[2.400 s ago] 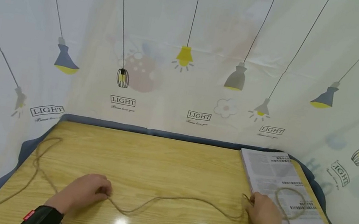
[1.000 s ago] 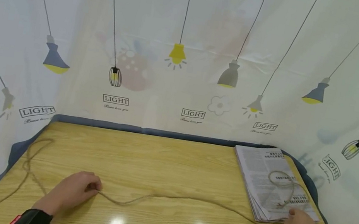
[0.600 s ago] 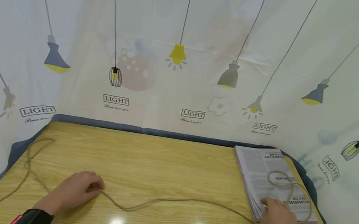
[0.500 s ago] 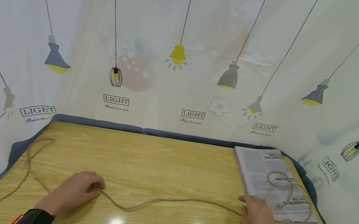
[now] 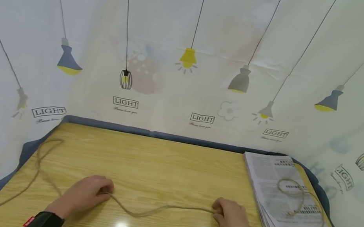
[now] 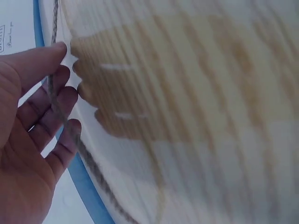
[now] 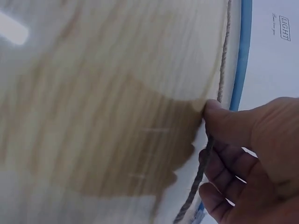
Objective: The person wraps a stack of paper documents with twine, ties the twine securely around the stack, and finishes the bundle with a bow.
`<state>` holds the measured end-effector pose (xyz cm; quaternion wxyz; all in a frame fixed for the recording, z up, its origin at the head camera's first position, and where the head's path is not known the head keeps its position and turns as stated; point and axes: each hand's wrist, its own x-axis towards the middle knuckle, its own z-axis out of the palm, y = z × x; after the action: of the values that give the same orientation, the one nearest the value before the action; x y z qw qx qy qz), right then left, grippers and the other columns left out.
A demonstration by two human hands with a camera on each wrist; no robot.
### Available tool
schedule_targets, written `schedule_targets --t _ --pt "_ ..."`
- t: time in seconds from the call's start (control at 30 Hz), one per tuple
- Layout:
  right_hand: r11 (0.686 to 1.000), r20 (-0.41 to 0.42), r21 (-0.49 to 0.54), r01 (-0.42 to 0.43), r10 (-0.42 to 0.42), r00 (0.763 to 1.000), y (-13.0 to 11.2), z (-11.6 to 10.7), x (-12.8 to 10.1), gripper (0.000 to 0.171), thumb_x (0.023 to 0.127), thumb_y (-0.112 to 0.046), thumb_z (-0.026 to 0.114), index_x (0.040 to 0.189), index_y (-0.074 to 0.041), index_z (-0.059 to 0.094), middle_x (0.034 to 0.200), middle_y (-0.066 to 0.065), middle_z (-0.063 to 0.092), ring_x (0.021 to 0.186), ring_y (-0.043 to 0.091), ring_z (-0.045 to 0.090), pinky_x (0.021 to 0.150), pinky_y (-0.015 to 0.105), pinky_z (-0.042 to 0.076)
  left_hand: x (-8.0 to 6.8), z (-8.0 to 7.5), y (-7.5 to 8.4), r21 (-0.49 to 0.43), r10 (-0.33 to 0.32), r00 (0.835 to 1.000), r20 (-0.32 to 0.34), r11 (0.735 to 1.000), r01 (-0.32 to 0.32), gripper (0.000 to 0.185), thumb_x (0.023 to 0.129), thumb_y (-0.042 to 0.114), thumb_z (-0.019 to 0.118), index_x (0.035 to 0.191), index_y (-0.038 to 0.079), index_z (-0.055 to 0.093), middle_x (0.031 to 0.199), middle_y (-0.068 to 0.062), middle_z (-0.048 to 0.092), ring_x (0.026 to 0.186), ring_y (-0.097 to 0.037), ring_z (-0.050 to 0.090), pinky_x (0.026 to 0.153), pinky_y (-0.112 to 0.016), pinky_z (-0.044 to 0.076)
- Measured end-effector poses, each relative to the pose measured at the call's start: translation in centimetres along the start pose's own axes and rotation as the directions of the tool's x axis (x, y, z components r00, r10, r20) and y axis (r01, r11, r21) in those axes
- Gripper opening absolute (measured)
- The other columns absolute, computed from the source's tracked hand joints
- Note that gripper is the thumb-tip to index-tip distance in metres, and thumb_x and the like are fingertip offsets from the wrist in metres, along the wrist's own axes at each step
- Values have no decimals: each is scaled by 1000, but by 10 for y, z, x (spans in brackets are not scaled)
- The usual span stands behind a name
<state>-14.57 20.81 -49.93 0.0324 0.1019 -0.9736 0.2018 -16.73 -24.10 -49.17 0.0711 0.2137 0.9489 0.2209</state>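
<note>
A thin brown twisted rope (image 5: 185,208) runs in a gentle wave over the wooden table between both hands. My left hand (image 5: 88,194), left of centre, pinches it between thumb and fingers; the left wrist view shows the rope (image 6: 96,170) passing behind the thumb and across the fingers. To the right of centre, my right hand (image 5: 233,221) holds another stretch of the same rope, thumb against forefinger. In the right wrist view the rope (image 7: 225,51) enters at the thumb tip and leaves below the curled fingers. Past this hand it trails to the right.
A stack of newspapers (image 5: 264,182) lies at the back right, with a loop of rope (image 5: 279,188) on top. More rope (image 5: 39,162) lies looped along the table's left side. A white curtain (image 5: 180,10) with printed lamps surrounds the wooden tabletop (image 5: 160,161).
My right hand has moved left from the newspaper stack towards the middle and now pinches the rope there. The left hand keeps its hold. The head view has shifted slightly.
</note>
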Motion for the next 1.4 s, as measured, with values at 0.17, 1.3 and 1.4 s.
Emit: schedule_targets --t 0.17,1.3,1.4 --pt "999 67 -34 1 1 998 16 -16 -2 17 79 -9 77 83 -23 68 79 -11 65 74 6 59 69 30 48 -11 -11 -8 -62 -89 994 65 994 94 21 83 22 76 100 28 64 92 13 61 85 -4 56 74 -28 48" --pt "976 166 -9 217 -213 963 -5 -8 -6 16 81 -17 77 87 -24 64 85 -11 56 81 8 54 69 29 47 1 28 45 317 12 966 -259 946 73 16 90 11 69 102 21 70 97 2 68 94 -19 66 86 -44 49" --pt "974 143 -49 221 -212 967 -7 -5 -6 22 80 -15 76 76 -25 57 75 -13 48 71 3 45 62 23 38 -1 30 50 285 33 970 -240 958 38 14 89 13 70 99 22 71 91 6 68 87 -14 66 76 -37 50"
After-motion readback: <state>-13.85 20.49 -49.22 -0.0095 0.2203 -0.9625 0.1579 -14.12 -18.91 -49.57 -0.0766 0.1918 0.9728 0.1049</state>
